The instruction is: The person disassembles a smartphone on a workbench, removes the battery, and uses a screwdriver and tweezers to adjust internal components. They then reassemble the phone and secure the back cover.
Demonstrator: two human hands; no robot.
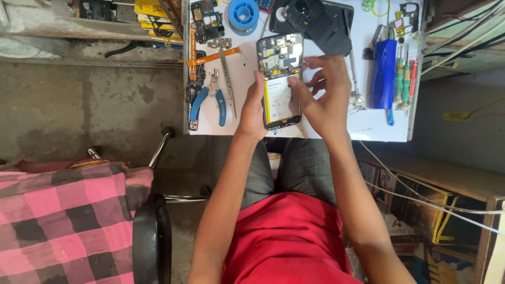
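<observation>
While the opened phone [280,79] is held up just above the near edge of the white worktable [368,129], its back cover off and its yellow battery [281,100] and upper circuit board laid bare, the work looks to be mid-disassembly, or a check of the inside. The left hand [252,110] grips the phone along its left edge, fingers curled behind the body and thumb lying up that side; it is closed firmly round the phone, not spread. The right hand [326,97] steadies the right edge, its thumb pressed onto the battery face and its fingers bent loosely, half folded, at the upper right side of the phone. It carries no tool that I can see.

From where I stand, the next move seems to call for careful, small finger work on the battery or its connector, with the left hand keeping the body from twisting; a tool may be wanted.

On the table beyond lie blue-handled pliers [210,97], metal tweezers [227,79], a blue solder spool [243,13], a dark back cover [315,23], a blue cylindrical tool [385,71] and small screwdrivers [405,81].
</observation>
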